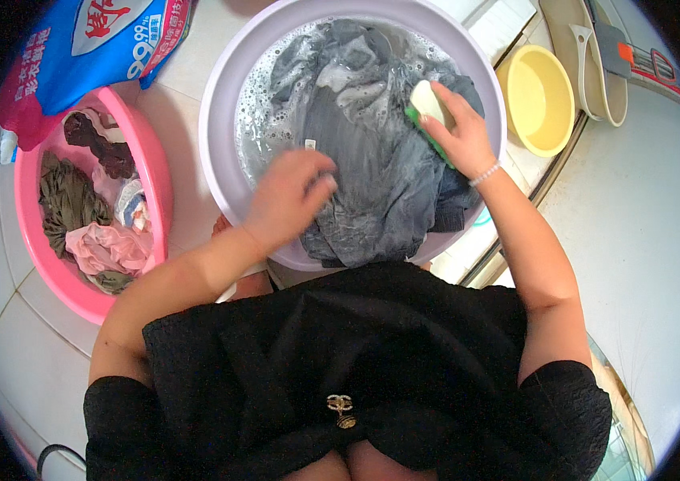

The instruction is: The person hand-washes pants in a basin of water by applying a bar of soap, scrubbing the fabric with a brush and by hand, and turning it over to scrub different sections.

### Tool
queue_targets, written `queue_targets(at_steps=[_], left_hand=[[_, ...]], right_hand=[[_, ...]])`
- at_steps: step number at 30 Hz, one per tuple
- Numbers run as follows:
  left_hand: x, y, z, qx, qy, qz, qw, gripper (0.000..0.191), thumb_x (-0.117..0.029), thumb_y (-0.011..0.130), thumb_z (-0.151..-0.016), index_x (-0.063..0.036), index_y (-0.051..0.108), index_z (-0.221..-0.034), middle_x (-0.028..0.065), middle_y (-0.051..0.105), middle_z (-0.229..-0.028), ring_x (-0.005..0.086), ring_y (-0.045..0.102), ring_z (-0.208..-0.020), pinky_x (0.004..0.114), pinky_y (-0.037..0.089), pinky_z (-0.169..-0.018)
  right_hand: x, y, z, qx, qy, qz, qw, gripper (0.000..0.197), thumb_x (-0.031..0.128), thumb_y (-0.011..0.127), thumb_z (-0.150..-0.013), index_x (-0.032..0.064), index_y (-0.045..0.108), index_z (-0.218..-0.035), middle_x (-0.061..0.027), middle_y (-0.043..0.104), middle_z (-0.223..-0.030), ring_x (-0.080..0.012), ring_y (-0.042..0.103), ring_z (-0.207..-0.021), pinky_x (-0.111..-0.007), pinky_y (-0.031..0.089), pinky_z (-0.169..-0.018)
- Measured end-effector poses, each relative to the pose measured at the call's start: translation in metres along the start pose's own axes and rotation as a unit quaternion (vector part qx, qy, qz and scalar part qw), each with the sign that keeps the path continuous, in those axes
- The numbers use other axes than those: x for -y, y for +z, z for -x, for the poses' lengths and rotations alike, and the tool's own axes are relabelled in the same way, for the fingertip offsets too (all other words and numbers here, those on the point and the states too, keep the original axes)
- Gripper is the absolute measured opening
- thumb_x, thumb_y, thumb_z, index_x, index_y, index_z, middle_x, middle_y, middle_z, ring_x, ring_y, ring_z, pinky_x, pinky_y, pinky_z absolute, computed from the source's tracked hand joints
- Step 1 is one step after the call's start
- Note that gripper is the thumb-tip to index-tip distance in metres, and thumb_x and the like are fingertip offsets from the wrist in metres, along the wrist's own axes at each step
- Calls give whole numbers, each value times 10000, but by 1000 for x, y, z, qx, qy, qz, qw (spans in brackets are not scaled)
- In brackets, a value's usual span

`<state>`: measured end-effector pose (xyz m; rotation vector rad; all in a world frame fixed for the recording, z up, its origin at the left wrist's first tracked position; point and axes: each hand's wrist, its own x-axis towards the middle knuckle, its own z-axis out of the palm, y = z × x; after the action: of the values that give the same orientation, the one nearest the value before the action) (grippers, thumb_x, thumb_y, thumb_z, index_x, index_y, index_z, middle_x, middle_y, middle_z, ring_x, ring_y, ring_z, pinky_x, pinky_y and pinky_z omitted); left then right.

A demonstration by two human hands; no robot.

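Note:
A wet dark-grey garment (370, 162) lies bunched in a lavender plastic basin (219, 150), with sudsy water (258, 120) around its upper left side. My right hand (463, 135) grips a scrubbing brush (427, 99) with a white back and green bristles. The brush is at the garment's right side, tilted, some bristles showing along its lower left edge. Over the left part of the garment, my left hand (292, 192) is slightly blurred, thumb and fingers apart, with no cloth visible between them. A small white tag (310, 144) shows just above it.
A pink basin (165, 198) of several clothes (108, 246) stands at left, with a blue and magenta detergent bag (93, 60) above it. At right are a yellow basin (538, 102), a beige container (613, 102) and a floor track (550, 159).

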<state>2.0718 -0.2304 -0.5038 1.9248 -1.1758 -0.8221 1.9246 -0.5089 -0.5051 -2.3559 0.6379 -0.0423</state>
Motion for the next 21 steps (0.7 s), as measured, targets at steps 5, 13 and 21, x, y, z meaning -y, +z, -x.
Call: queue_targets(at_steps=[5,13,21], left_hand=[[20,-8,-30,13,-131,-78,988,351,-244,671,-862,-23,559,-1111,177,571,-1051,366,596,-972,455,480,-823],[38,0,-44,57,-142,-107,982,213,-209,702,-816,-42,589,-886,167,639,-769,365,630,-746,455,487,-685],[-20,-44,-31,298,-87,-116,944,153,-195,676,-745,-49,631,-744,153,641,-702,340,634,-679,425,488,-636]], right_hand=[[-2,1,23,154,-58,-62,984,597,290,664,-875,64,471,-1393,-213,542,-1310,-347,542,-1207,-372,414,-1042],[-1,-1,21,170,-109,-11,979,635,255,679,-844,21,450,-1388,-202,541,-1230,-360,521,-1134,-393,416,-992],[25,-54,70,199,-100,-29,974,671,292,686,-833,11,445,-1393,-184,551,-1134,-346,546,-1047,-378,434,-942]])
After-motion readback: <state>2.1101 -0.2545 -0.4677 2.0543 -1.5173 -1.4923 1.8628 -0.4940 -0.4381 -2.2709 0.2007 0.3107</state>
